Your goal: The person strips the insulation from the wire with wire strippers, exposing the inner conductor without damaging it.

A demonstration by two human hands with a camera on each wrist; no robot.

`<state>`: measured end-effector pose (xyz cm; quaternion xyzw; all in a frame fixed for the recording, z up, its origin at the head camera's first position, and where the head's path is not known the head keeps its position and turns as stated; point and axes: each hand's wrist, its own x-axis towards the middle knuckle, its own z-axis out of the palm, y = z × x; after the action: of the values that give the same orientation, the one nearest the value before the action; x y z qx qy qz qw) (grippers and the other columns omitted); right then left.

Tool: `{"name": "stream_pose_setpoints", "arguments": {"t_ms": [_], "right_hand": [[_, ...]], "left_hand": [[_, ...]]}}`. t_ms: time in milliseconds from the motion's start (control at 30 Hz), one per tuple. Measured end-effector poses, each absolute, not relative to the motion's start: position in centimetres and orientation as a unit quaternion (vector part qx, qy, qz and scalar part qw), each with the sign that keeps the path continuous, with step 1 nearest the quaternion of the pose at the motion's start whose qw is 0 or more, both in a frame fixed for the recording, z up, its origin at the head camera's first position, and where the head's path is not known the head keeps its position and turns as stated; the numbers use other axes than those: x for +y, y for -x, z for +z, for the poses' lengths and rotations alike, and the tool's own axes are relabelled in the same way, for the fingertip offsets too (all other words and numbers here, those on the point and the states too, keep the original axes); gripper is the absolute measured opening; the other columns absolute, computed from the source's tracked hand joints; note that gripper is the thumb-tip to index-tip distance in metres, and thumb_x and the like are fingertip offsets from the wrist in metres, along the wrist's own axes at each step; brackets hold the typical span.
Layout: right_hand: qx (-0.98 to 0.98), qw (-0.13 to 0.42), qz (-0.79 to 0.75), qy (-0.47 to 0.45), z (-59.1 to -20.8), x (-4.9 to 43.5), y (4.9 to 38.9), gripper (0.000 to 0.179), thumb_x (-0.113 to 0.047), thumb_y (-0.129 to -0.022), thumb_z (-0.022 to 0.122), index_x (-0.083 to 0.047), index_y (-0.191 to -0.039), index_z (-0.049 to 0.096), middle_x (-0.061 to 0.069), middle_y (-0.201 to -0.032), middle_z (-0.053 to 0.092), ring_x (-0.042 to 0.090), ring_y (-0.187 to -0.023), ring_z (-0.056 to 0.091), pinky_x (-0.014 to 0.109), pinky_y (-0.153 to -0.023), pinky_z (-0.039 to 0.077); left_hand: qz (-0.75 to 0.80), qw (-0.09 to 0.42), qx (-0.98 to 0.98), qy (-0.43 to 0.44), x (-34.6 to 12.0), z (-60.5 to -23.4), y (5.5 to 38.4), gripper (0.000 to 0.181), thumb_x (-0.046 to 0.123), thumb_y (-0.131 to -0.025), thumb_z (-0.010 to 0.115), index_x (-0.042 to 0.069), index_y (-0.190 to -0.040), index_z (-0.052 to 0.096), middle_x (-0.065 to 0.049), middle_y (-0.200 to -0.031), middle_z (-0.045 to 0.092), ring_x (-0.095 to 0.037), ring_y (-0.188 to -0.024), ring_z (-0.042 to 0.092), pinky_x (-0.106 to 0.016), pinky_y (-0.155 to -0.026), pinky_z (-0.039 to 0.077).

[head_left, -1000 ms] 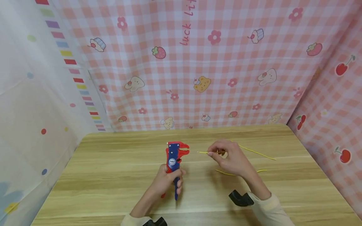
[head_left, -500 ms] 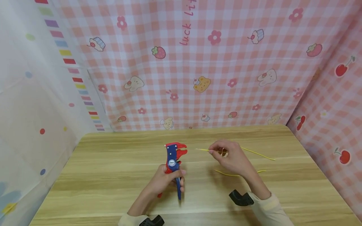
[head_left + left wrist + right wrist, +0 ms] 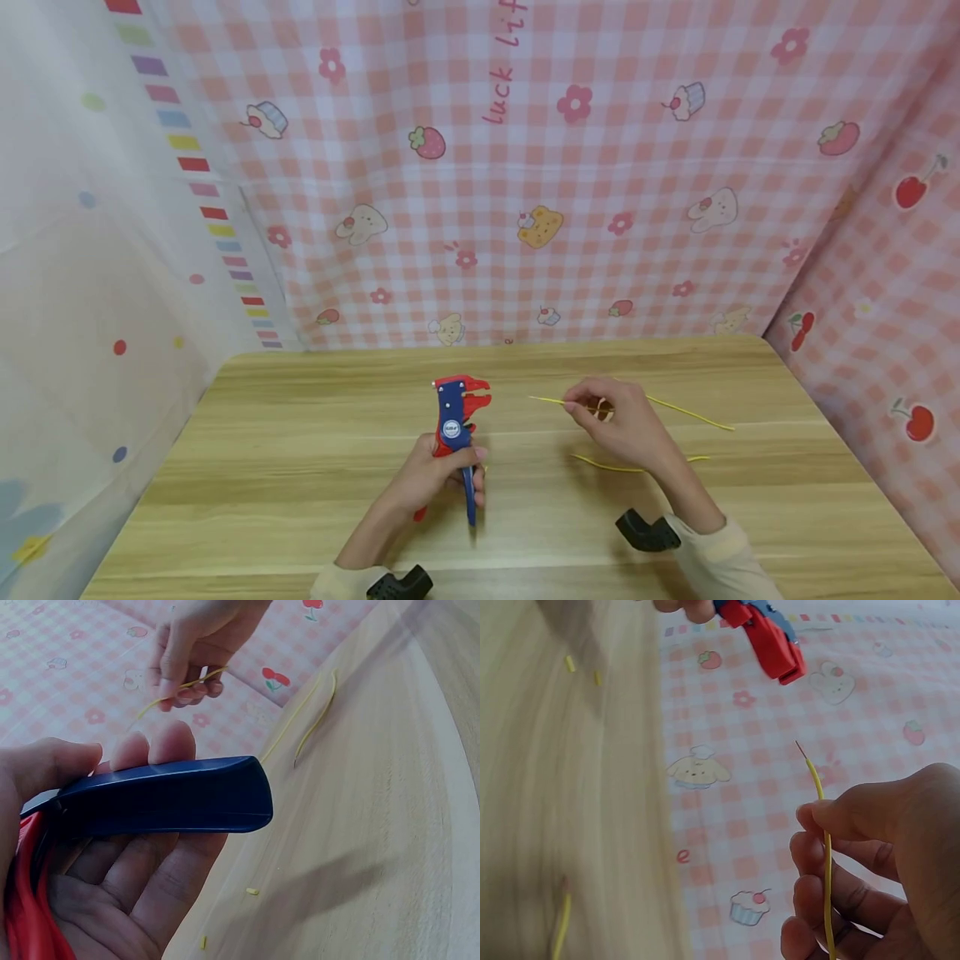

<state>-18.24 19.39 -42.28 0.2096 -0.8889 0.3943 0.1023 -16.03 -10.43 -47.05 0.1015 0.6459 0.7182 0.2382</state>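
Observation:
In the head view my left hand (image 3: 429, 482) grips a red and blue wire stripper (image 3: 452, 407) by its handles, with the head upright and the red jaws facing right. Nothing lies between those jaws, which stand apart. To its right, my right hand (image 3: 626, 423) pinches a yellow wire (image 3: 553, 402) between thumb and fingers. The wire's bare copper end (image 3: 801, 749) sticks out toward the stripper, a short gap from it. The blue handle (image 3: 165, 799) crosses my left fingers in the left wrist view.
Another yellow wire (image 3: 693, 412) lies on the wooden table (image 3: 300, 467) behind my right hand; one more yellow wire (image 3: 603, 464) lies nearer, partly under the forearm. Two small yellow insulation bits (image 3: 253, 891) rest on the table below the stripper. A checked curtain (image 3: 450, 208) hangs behind.
The stripper has shifted slightly left, and the right hand with its wire slightly right, so the gap between them is wider. Both grips stay the same.

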Motion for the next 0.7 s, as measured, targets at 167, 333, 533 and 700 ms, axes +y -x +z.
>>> {"name": "stream_pose_setpoints", "arguments": {"t_ms": [167, 333, 533, 700], "right_hand": [[-0.891, 0.093, 0.399, -0.194, -42.9, 19.8, 18.2, 0.005, -0.015, -0.095, 0.073, -0.017, -0.093, 0.076, -0.005, -0.086, 0.07, 0.005, -0.073, 0.057, 0.022, -0.063, 0.049], [-0.892, 0.093, 0.4, -0.189, -43.5, 20.2, 18.2, 0.006, -0.011, -0.094, 0.073, -0.017, -0.092, 0.075, -0.005, -0.084, 0.07, 0.005, -0.072, 0.057, 0.021, -0.062, 0.048], [-0.895, 0.09, 0.395, -0.185, -44.3, 20.9, 18.3, 0.007, -0.011, -0.094, 0.073, -0.017, -0.092, 0.075, -0.006, -0.084, 0.07, 0.004, -0.073, 0.057, 0.021, -0.063, 0.048], [-0.9, 0.078, 0.391, -0.175, -45.1, 21.7, 18.2, 0.005, -0.01, -0.094, 0.073, -0.014, -0.092, 0.075, -0.006, -0.084, 0.069, 0.005, -0.074, 0.056, 0.021, -0.063, 0.046]], "left_hand": [[0.717, 0.239, 0.646, -0.106, -10.7, -47.0, 16.2, 0.035, 0.024, -0.099, 0.068, -0.006, -0.111, 0.055, -0.001, -0.072, 0.072, -0.018, -0.067, 0.076, -0.034, -0.071, 0.064], [0.72, 0.241, 0.643, -0.106, -10.9, -47.2, 16.3, 0.033, 0.025, -0.099, 0.068, -0.003, -0.109, 0.056, -0.001, -0.072, 0.072, -0.018, -0.067, 0.076, -0.033, -0.071, 0.064], [0.72, 0.243, 0.643, -0.1, -11.0, -47.4, 16.4, 0.03, 0.024, -0.099, 0.068, -0.002, -0.108, 0.056, -0.001, -0.072, 0.073, -0.017, -0.068, 0.076, -0.033, -0.071, 0.064], [0.722, 0.238, 0.641, -0.104, -11.0, -47.4, 16.5, 0.032, 0.024, -0.098, 0.069, -0.004, -0.108, 0.057, -0.001, -0.072, 0.073, -0.017, -0.067, 0.075, -0.033, -0.069, 0.064]]}}
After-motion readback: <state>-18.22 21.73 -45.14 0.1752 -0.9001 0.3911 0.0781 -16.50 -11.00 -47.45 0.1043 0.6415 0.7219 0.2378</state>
